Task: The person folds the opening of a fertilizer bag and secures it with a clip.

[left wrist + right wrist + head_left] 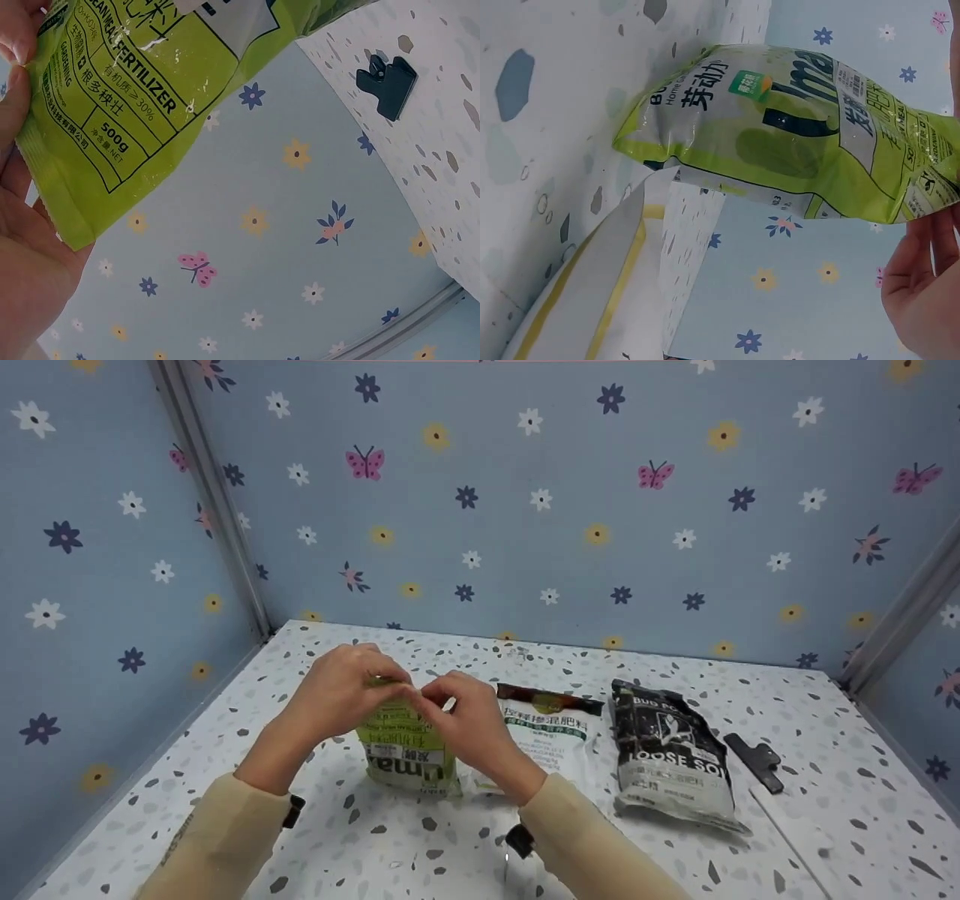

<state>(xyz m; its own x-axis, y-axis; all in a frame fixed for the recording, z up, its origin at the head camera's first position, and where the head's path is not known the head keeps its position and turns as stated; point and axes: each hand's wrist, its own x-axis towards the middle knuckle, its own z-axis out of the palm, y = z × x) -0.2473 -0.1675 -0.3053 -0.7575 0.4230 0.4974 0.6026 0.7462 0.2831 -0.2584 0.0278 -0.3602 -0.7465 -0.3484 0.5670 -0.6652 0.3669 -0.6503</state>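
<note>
A green fertilizer bag [409,761] stands upright on the speckled table, its top edge raised between both hands. My left hand [341,690] pinches the left part of that top edge. At the right part of the edge, the thumb and fingers of my right hand [476,724] pinch it too, close to the left fingers. The left wrist view shows the bag's printed upper part [150,97] with a 500g label. In the right wrist view the bag's lower end [641,135] meets the table.
Right of the green bag lies a white fertilizer bag [551,739] with a dark top strip, partly behind my right hand. Further right are a black soil bag [671,757], a black clip [756,761] and a thin white strip [787,840]. Flowered walls [525,510] enclose the table [420,855].
</note>
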